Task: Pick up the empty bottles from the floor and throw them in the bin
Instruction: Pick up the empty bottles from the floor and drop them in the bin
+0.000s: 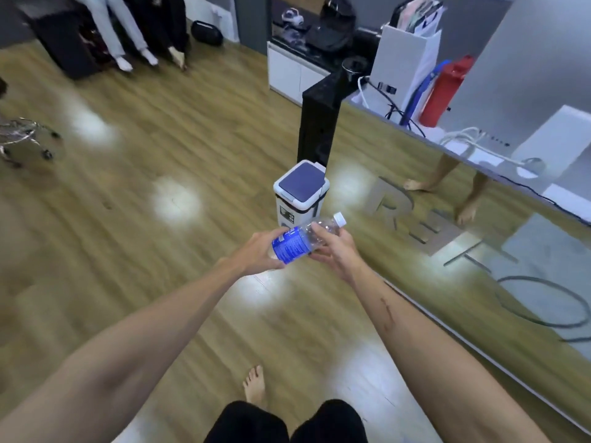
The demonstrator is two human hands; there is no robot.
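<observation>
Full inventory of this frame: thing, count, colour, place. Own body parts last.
bottle: 1, clear with blue label and white cap, held in both hands, in front of the bin
bin: 1, white with dark blue lid, lid closed, on the floor ahead
floor: 1, wood-look, light glare spots
black column: 1, behind the bin
mirror wall: 1, at right, lettering on it
red canister: 1, upper right
chair base: 1, chrome, far left
left hand: 1, grips the label end
right hand: 1, grips near the neck
foot: 1, bare, bottom centre
</observation>
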